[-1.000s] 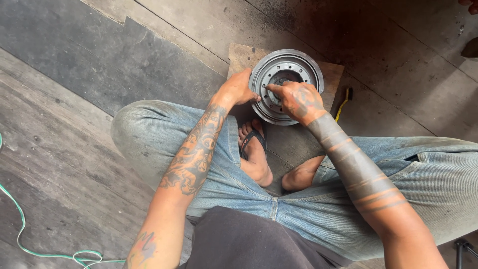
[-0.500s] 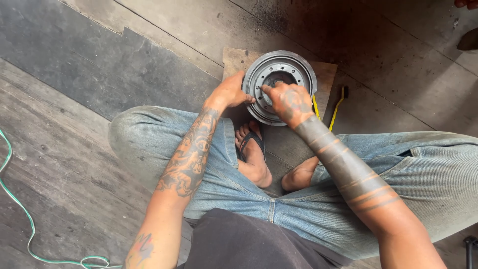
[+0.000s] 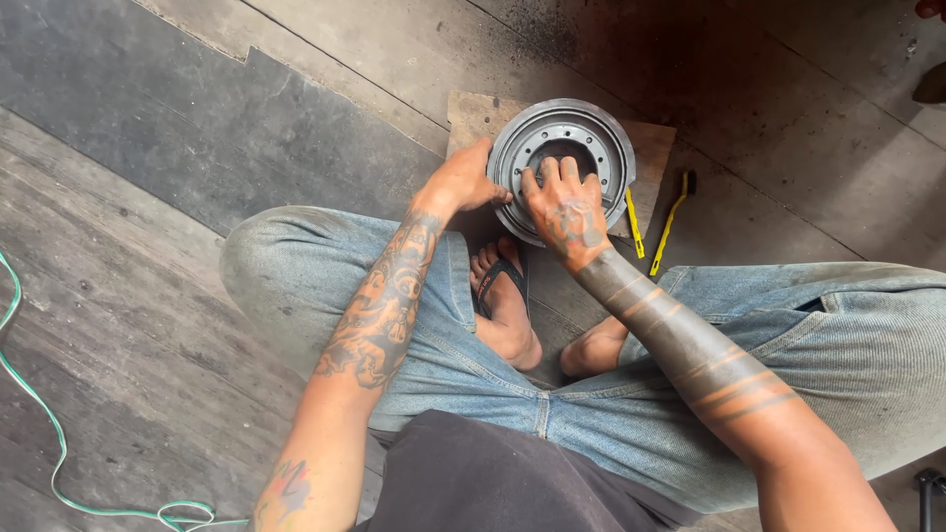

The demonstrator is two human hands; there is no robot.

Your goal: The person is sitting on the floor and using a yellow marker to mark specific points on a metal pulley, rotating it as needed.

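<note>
Head view: a person sits cross-legged on a worn plank floor (image 3: 148, 325), looking down at a round grey metal drum (image 3: 562, 163) that lies flat on a cardboard sheet (image 3: 652, 148) at about 12 o'clock from the lap. The drum's open face points up, showing a ring of small holes around a dark centre.

The left hand (image 3: 463, 182) is at the drum's 9 o'clock edge, fingers curled against the rim and bracing it; it is closed onto the rim rather than lifting it. The right hand (image 3: 564, 207) lies over the drum's 6 o'clock side with fingers spread and fingertips (image 3: 552, 169) pressed into the inner recess; whether it pinches something small there I cannot tell, since the fingers hide the spot.

At 3 o'clock from the drum, a yellow-handled brush (image 3: 672, 222) and a thin yellow tool (image 3: 636, 224) lie just beside the cardboard. A sandalled foot (image 3: 505, 296) sits at 6 o'clock below the drum. A green cord (image 3: 39, 433) trails along the floor at 8 o'clock, well apart.

To do this well, I judge the left hand should keep the rim from turning while the right fingertips work evenly round the recess, with the drum kept flat on the cardboard.
</note>
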